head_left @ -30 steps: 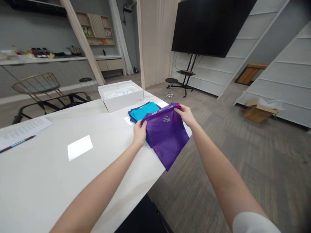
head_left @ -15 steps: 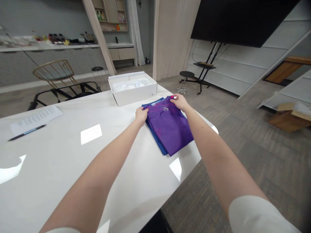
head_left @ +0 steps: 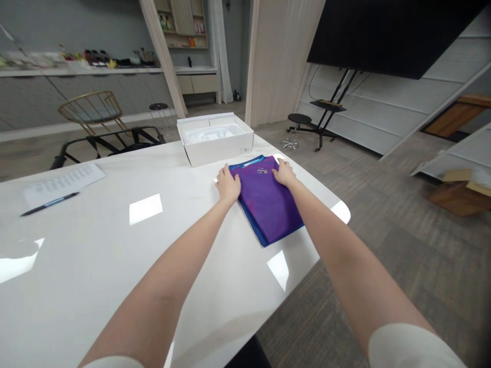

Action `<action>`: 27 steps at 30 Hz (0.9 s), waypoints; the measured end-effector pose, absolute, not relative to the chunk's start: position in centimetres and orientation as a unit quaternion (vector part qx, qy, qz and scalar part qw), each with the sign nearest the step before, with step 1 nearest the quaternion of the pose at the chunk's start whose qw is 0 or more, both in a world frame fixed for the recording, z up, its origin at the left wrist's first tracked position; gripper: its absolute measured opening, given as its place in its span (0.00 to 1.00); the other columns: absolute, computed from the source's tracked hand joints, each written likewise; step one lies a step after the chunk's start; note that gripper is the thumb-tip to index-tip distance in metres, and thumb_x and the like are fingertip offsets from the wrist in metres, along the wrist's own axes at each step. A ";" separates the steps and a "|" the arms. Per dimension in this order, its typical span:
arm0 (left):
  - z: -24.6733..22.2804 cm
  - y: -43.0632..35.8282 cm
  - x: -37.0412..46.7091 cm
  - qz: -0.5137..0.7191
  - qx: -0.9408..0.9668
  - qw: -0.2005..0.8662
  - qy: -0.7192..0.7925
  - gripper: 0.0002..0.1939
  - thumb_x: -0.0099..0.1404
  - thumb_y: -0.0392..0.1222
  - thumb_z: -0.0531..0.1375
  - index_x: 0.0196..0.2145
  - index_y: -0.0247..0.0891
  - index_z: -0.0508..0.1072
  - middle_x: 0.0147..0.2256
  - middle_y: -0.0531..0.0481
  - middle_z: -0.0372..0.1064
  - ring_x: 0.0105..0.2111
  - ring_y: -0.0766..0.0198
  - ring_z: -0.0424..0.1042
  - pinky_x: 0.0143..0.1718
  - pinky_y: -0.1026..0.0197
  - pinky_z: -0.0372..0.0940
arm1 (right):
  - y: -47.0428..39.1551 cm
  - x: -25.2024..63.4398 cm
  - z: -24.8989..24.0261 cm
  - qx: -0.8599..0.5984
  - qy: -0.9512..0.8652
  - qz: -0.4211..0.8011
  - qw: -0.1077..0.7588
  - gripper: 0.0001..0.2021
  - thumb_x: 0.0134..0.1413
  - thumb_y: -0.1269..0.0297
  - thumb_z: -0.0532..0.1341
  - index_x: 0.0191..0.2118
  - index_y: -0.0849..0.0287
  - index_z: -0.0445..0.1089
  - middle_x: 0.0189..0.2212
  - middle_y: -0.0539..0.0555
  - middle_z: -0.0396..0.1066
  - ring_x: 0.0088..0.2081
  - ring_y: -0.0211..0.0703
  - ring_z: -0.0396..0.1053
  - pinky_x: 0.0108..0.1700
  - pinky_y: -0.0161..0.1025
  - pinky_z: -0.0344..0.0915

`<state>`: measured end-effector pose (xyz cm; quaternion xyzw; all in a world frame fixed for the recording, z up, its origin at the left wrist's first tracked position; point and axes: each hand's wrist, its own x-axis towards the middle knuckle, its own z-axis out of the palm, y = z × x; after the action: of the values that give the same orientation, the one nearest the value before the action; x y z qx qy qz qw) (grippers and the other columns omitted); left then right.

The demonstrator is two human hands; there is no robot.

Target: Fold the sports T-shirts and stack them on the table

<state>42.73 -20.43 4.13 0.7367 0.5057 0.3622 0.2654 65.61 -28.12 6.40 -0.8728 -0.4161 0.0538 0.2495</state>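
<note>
A folded purple garment (head_left: 268, 204), probably a shirt, with a small pale print near its top, lies on a folded blue garment (head_left: 253, 228) at the table's right end. The blue one shows along the left and top edges. My left hand (head_left: 229, 186) rests at the upper left edge of the stack, fingers apart and thumb on the purple cloth. At the upper right edge lies my right hand (head_left: 285, 174), also open, its thumb touching the purple cloth. Neither hand pinches the fabric.
Behind the stack stands an open white box (head_left: 218, 148) with clear plastic inside. A printed sheet (head_left: 65, 184) and a pen (head_left: 49, 204) lie on the left of the white table (head_left: 153, 266). A black-framed chair (head_left: 111, 143) stands beyond the far edge.
Both hands have let go of the purple garment's top corners and opened, now resting at the stack's sides. The purple cloth lies flatter and smoother. The view has shifted slightly.
</note>
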 end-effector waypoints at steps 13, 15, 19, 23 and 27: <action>4.9 -26.3 32.9 0.270 0.867 0.292 0.300 0.15 0.66 0.32 0.55 0.48 0.41 0.76 0.47 0.46 0.75 0.42 0.58 0.75 0.52 0.54 0.68 | -33.4 55.2 8.5 -0.749 -0.585 0.044 0.308 0.07 0.61 0.63 0.62 0.40 0.56 0.78 0.39 0.56 0.79 0.40 0.48 0.75 0.49 0.44 0.69; 4.8 -27.0 29.3 0.270 0.860 0.299 0.313 0.15 0.66 0.32 0.55 0.47 0.41 0.76 0.45 0.47 0.76 0.38 0.59 0.75 0.48 0.54 0.69 | -33.4 51.5 8.2 -0.723 -0.612 0.100 0.304 0.08 0.62 0.63 0.61 0.39 0.55 0.78 0.36 0.54 0.80 0.38 0.47 0.76 0.45 0.40 0.69; 4.2 -28.4 20.1 0.283 0.836 0.290 0.370 0.14 0.67 0.34 0.55 0.46 0.42 0.77 0.45 0.47 0.77 0.36 0.61 0.75 0.46 0.56 0.70 | -32.3 42.2 6.7 -0.659 -0.670 0.183 0.287 0.08 0.62 0.63 0.61 0.39 0.56 0.79 0.35 0.54 0.80 0.35 0.44 0.76 0.40 0.37 0.67; 3.3 -29.2 9.2 0.295 0.797 0.267 0.455 0.13 0.67 0.35 0.56 0.44 0.42 0.77 0.43 0.48 0.78 0.38 0.60 0.75 0.46 0.57 0.69 | -30.0 31.4 4.8 -0.588 -0.724 0.243 0.267 0.08 0.62 0.63 0.61 0.41 0.56 0.78 0.33 0.52 0.80 0.33 0.42 0.74 0.39 0.36 0.66; 3.2 -29.5 -2.4 0.319 0.748 0.223 0.538 0.12 0.67 0.34 0.56 0.44 0.42 0.77 0.43 0.48 0.78 0.38 0.61 0.75 0.47 0.58 0.69 | -28.1 19.7 4.0 -0.511 -0.772 0.291 0.240 0.08 0.62 0.64 0.61 0.41 0.56 0.78 0.33 0.52 0.79 0.34 0.41 0.74 0.39 0.36 0.65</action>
<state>-2.36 -29.53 3.18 0.7476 0.5382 0.3192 0.2227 19.68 -28.09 3.97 -0.5113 -0.7724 0.2907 0.2399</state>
